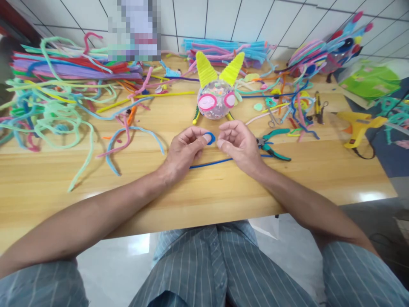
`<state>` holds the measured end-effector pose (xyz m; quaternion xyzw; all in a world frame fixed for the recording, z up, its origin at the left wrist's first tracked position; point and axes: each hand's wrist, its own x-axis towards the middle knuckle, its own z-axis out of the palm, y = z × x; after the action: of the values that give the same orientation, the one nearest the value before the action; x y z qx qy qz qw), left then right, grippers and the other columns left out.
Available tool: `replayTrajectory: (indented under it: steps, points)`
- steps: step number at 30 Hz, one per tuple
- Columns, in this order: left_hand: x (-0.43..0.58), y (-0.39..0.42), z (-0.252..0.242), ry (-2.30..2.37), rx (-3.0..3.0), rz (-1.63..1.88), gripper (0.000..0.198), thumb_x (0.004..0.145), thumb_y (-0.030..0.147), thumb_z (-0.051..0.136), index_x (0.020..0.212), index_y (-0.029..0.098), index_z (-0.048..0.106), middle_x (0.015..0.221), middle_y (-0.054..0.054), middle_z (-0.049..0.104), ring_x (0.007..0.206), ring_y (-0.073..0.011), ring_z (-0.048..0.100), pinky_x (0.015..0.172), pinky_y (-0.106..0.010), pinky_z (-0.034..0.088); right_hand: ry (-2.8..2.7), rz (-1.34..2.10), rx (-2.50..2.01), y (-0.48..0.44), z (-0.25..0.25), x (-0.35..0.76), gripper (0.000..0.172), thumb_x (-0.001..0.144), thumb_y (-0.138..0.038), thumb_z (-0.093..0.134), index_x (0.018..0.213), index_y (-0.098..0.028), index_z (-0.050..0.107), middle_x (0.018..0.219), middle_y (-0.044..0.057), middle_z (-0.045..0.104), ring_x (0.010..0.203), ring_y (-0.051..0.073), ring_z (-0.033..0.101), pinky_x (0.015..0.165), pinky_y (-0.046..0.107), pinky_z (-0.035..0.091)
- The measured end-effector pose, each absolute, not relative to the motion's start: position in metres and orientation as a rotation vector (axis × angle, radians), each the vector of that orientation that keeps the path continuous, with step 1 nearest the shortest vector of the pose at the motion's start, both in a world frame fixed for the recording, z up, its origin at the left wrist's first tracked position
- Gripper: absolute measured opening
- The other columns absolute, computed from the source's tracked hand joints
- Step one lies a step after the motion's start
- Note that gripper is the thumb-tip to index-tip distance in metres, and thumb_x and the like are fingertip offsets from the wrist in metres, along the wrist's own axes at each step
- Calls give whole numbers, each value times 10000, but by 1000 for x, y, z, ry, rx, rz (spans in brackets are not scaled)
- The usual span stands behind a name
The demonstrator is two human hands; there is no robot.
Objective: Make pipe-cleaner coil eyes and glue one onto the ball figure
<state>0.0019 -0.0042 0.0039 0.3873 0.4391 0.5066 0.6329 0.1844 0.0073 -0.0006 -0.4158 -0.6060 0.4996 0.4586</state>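
Between the thumb and fingers of my left hand (188,147) is a small coiled blue pipe cleaner (209,138). My right hand (238,143) is just to the right of the coil, its fingers curled and the thumb close to the forefinger; whether anything is pinched there is hidden. A straight blue pipe cleaner (212,163) lies on the table below both hands. Beyond them stands a clear round ball figure (215,100) with yellow-green ears and pink-rimmed oval eyes. Teal-handled pliers (275,145) lie open beside my right wrist.
Loose pipe cleaners (60,113) sprawl over the left of the wooden table (204,196), with bundles (226,51) along the tiled wall. At the right are a yellow glue gun (358,125), small scissors (272,119), a yellow cutter (318,106) and a green bag (370,83).
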Motion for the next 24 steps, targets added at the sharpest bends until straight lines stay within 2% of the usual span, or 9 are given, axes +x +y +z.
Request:
replayTrajectory:
  steps: [4,7,9,13,17,21,24]
  points:
    - [3,-4,6,996,760,1195,261,684,290,911,815,190,707,705,43,650,523,-55,470,481,-198,376,-1502,1214,-1022,5,-3,181,388,818,-390,824,1084,-243,583,916,-5,688,839,142,666,755,274,547]
    - [4,-5,7,960,694,1176,265,676,253,924,812,177,710,706,48,658,525,-43,480,484,-180,393,-1513,1156,-1034,4,-6,179,339,837,-384,809,1061,-236,602,923,1,701,829,143,671,741,278,541]
    - [5,-6,7,913,666,1151,283,675,245,940,822,167,711,708,40,676,557,-51,539,516,-172,443,-1513,1119,-1044,4,-8,179,323,841,-390,807,1048,-236,613,925,1,704,817,143,672,730,281,541]
    - [6,-8,5,858,607,1115,313,681,237,962,855,162,713,814,9,755,728,-91,698,675,-190,582,-1528,1116,-1053,4,-8,180,306,855,-399,799,1052,-240,628,933,2,719,821,153,688,732,293,552]
    - [7,-10,4,847,566,1102,367,670,256,986,887,167,704,867,21,773,792,-101,747,815,-242,644,-1553,1107,-1044,4,-6,180,257,860,-366,785,1032,-232,649,907,3,733,810,153,694,748,298,558]
    - [6,-12,6,873,628,1041,367,748,376,954,900,167,693,871,-1,766,821,-132,767,774,-258,656,-1521,1112,-1075,5,-4,182,262,841,-363,796,1015,-234,649,869,-6,725,805,153,693,750,296,562]
    - [5,-11,5,886,666,1023,375,743,418,947,878,166,703,861,-16,762,847,-155,767,741,-269,662,-1504,1111,-1078,7,-2,184,289,835,-382,804,1028,-236,646,864,-8,722,808,153,694,737,288,557]
